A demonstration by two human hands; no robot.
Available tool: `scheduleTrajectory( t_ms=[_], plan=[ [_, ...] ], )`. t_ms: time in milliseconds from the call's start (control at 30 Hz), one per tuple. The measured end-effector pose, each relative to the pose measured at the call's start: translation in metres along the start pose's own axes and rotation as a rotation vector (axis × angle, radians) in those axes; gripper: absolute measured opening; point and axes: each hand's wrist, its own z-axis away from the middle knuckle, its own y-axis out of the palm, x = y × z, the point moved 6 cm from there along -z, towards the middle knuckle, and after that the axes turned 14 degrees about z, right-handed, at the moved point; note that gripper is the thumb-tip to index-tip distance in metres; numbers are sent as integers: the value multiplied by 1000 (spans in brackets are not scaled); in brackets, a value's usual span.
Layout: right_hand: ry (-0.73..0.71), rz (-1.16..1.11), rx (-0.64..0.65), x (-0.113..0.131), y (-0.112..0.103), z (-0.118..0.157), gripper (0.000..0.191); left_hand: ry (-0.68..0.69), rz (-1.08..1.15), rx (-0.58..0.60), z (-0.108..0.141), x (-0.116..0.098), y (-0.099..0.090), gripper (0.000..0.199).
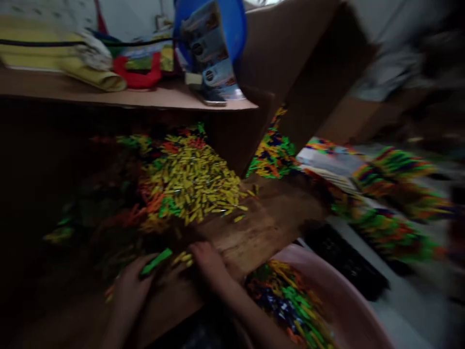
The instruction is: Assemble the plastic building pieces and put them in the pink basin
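My left hand [133, 281] is closed on a bright green plastic piece [156, 261], which sticks out past the fingers toward the upper right. To its right, my right hand [209, 264] rests low over the wooden table, fingers curled down; blur and dim light hide what its fingertips hold, if anything. A few small yellow pieces [182, 259] lie between the two hands. Beyond them spreads a large heap of small yellow pieces [196, 179]. Orange and green plastic pieces [154, 201] lie along the heap's left side.
A pink basin [348, 300] of multicoloured pieces stands below the table's right edge. Above the heap, a shelf [145, 97] carries a blue tub [236, 29] and a red object [138, 77]. A cardboard box [286, 43] stands right; bundled coloured pieces [395, 232] lie beyond.
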Motion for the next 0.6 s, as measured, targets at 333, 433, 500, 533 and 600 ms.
scheduleTrajectory(
  t_ms=[333, 433, 500, 533, 600],
  plan=[
    [112, -230, -112, 20, 1, -3, 49, -90, 159, -191, 14, 13, -24, 31],
    [125, -166, -115, 52, 17, -2, 41, -158, 217, -263, 17, 15, -31, 33],
    [132, -132, -122, 62, 26, 1, 37, -187, 238, -286, 17, 15, -34, 34],
    [135, -123, -128, 64, 28, 3, 36, -191, 241, -281, 17, 15, -34, 33],
    [130, -121, -144, 60, 29, 6, 35, -191, 242, -251, 17, 13, -32, 32]
  ],
)
